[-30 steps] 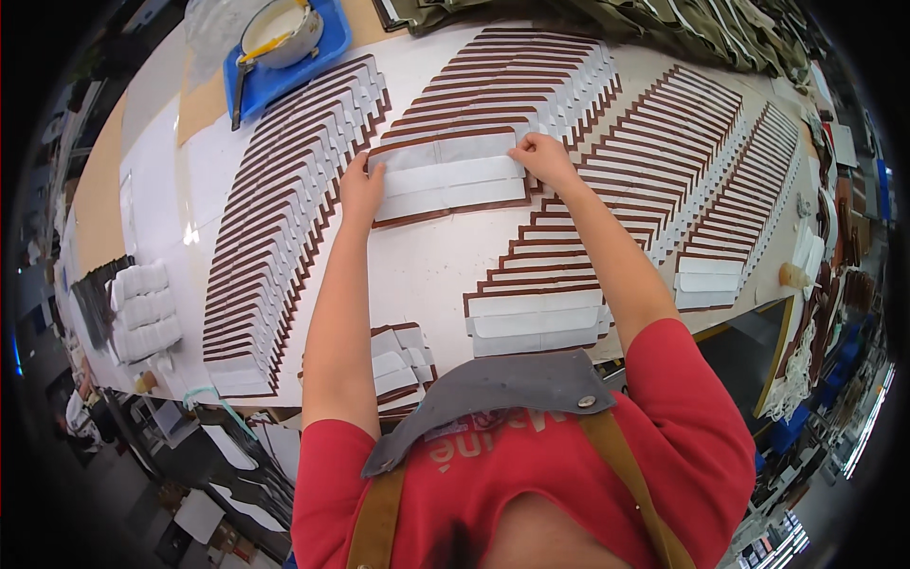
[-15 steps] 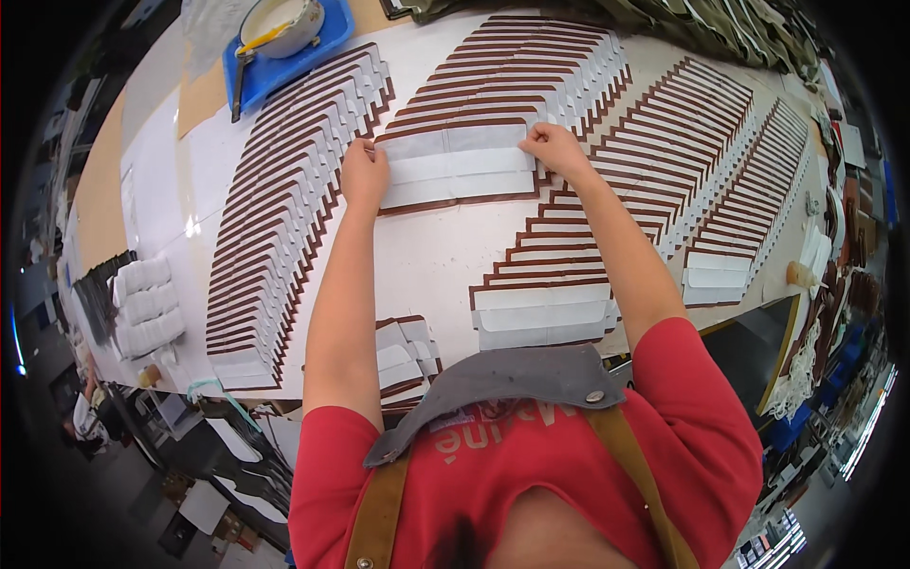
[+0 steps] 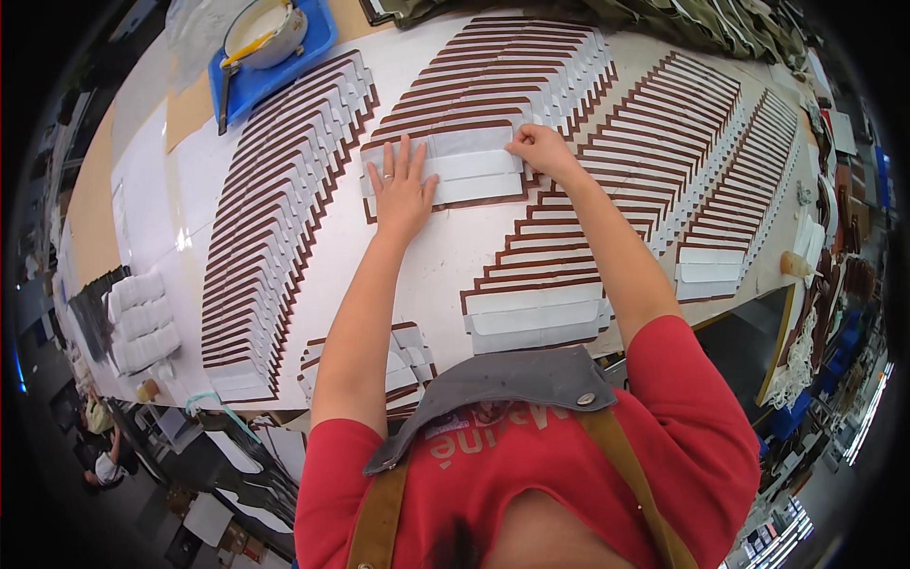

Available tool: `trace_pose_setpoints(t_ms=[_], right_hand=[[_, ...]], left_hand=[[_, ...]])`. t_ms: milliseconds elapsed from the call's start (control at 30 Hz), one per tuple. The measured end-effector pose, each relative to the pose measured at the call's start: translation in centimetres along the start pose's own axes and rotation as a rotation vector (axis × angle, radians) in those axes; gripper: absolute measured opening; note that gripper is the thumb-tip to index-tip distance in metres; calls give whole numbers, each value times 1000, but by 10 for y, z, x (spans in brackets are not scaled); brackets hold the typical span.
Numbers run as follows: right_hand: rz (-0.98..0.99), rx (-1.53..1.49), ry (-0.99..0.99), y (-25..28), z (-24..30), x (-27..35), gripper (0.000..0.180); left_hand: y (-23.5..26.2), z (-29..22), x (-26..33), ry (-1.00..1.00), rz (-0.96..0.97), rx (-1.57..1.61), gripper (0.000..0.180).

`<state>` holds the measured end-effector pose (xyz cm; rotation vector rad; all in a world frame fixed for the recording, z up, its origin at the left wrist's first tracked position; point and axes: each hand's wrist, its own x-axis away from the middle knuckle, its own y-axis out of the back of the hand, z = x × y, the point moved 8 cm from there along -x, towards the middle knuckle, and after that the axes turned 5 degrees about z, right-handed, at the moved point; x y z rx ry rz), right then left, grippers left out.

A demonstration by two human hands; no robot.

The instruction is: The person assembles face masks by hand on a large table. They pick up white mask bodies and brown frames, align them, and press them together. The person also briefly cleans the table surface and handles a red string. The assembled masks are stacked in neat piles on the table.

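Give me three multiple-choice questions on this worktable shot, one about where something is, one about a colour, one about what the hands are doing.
1. Where is the blue tray?
A. upper left of the table
B. under the right hand
C. at the near table edge

2. What colour edges the white strips laid in rows?
A. green
B. brown
C. yellow

3. How is the left hand?
A. clenched in a fist
B. lifted off the table
C. flat, fingers spread on a white strip

Answers: 1 A, the tray with its bowl sits there. 2 B, brown borders show. 3 C, the palm presses down while the right hand touches the same piece.
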<state>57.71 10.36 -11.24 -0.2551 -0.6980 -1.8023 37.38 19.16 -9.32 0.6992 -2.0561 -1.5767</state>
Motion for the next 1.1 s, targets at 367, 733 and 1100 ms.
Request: trace_pose_setpoints(t_ms=[367,733,1100], right_hand=[[-394,485,359,13,51,16,19],[-413,898,576,-53,59,-3,49],[-89,39,539,41,74,30,49]], left_hand=[[-4,6,0,61,4,-69,50],[-4,10,4,158,16,-65,71],[15,21,-7,219,310,-35,75]])
